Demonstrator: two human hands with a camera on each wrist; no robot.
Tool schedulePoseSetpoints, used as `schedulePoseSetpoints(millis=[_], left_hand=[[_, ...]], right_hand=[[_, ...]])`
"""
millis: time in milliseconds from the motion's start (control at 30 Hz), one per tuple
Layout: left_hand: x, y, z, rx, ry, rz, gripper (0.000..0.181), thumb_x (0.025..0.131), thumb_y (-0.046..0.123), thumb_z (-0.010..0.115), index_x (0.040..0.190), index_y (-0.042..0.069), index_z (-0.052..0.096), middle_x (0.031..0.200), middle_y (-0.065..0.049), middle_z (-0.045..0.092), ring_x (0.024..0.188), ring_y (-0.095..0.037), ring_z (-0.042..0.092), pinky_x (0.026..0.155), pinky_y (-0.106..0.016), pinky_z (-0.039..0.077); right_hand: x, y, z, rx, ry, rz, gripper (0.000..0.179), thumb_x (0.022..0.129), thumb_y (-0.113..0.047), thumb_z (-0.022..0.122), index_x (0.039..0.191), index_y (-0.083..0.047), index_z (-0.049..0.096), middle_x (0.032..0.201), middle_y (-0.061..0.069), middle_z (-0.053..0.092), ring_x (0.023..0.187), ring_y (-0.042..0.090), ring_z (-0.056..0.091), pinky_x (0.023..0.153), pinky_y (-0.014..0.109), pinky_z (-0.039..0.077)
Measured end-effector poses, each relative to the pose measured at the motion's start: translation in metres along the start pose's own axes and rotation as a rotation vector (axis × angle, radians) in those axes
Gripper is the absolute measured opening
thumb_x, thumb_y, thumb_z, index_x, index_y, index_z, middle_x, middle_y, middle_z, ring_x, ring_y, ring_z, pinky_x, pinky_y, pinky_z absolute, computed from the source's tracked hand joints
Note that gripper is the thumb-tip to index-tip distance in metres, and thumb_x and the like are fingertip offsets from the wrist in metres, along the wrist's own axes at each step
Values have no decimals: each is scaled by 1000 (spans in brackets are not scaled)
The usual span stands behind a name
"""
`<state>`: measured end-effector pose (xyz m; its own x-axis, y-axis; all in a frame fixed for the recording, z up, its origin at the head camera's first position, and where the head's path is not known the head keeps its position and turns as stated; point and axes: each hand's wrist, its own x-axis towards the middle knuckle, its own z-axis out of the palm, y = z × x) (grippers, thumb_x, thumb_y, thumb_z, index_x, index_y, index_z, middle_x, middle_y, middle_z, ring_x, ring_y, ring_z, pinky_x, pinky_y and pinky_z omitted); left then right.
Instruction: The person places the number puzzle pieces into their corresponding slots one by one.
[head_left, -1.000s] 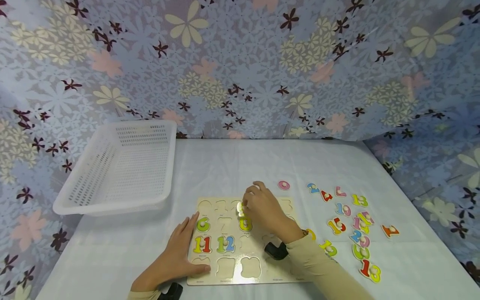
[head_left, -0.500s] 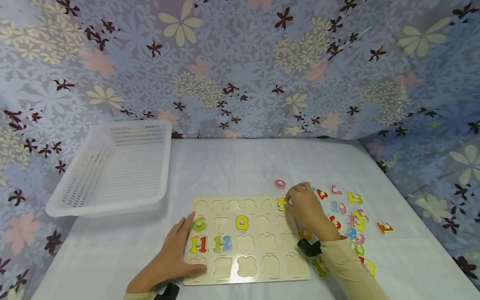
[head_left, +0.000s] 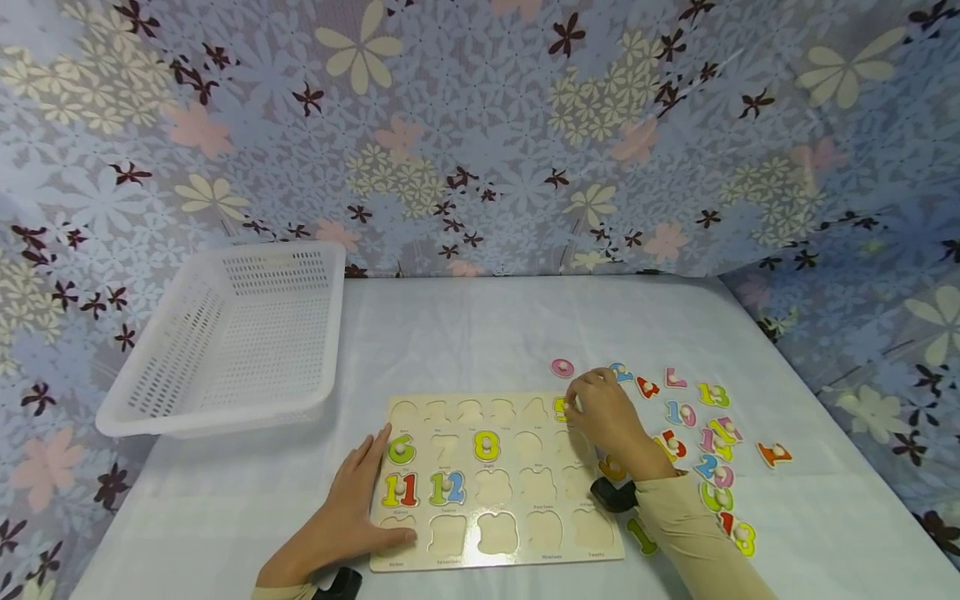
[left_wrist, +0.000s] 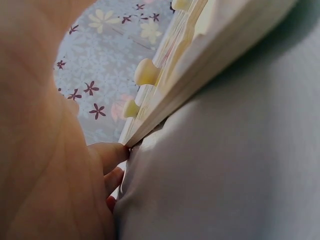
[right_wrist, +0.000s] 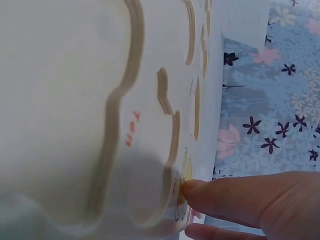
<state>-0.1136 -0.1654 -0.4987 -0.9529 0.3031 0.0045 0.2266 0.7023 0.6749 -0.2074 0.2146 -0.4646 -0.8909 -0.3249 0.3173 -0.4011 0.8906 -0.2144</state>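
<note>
A wooden number puzzle board (head_left: 465, 467) lies on the white cloth, with the green 6 (head_left: 401, 450), yellow 8 (head_left: 487, 447), 11 (head_left: 401, 490) and 12 (head_left: 447, 489) seated in their recesses. At the board's top right corner, my right hand (head_left: 609, 417) pinches the yellow number 5 puzzle piece (head_left: 559, 408), partly hidden by the fingers. The right wrist view shows a fingertip (right_wrist: 192, 190) against that yellow piece, close over the board. My left hand (head_left: 341, 508) rests along the left edge with fingers extended, its thumb lying over the lower left recess.
Several loose number pieces are scattered right of the board, among them a red 4 (head_left: 647, 387) and an orange 1 (head_left: 774, 454). A pink 0 (head_left: 562, 367) lies behind it. The white plastic basket (head_left: 217, 423) stands at back left, before a floral cloth (head_left: 480, 150).
My right hand has carried the yellow 5 from the board's upper middle rightward to its top right corner, staying there over the last half second. The left hand keeps its place.
</note>
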Motion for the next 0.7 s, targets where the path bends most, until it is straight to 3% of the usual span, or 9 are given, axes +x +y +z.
schedulePoseSetpoints(millis=[167,267,467,567,700], left_hand=[[1,0,0,1,-15,-16,132,58,65,80,157,20,5,155,-23,19,141,-41,16,106,-66,22],[2,2,-1,-23,-23,-36,124,66,62,77,156,11,9,157,-22,17,142,-40,13,108,-64,20],[1,3,-6,-91,30,10,71,98,34,54,148,-9,25,157,-21,16,144,-40,9,112,-59,12],[1,3,-8,-91,32,36,52,103,17,43,145,-11,30,156,-23,19,143,-41,10,112,-59,12],[1,2,-9,-63,40,42,47,101,6,43,145,-9,33,156,-22,21,143,-40,13,112,-57,15]], right_hand=[[3,2,-7,13,-79,21,6,82,-11,74,81,-9,68,100,14,66,112,43,50,95,53,44],[11,7,-14,29,-142,61,12,85,-17,72,91,-7,71,109,17,65,117,44,46,96,56,43],[39,25,-20,47,-196,156,20,89,-16,68,105,-4,70,117,22,62,123,47,40,93,59,43],[51,33,-19,28,-214,159,19,88,-13,70,104,-4,71,114,23,63,121,49,41,91,60,44],[61,36,-13,20,-218,129,17,85,-12,73,100,-4,73,110,23,65,117,49,44,88,60,45]])
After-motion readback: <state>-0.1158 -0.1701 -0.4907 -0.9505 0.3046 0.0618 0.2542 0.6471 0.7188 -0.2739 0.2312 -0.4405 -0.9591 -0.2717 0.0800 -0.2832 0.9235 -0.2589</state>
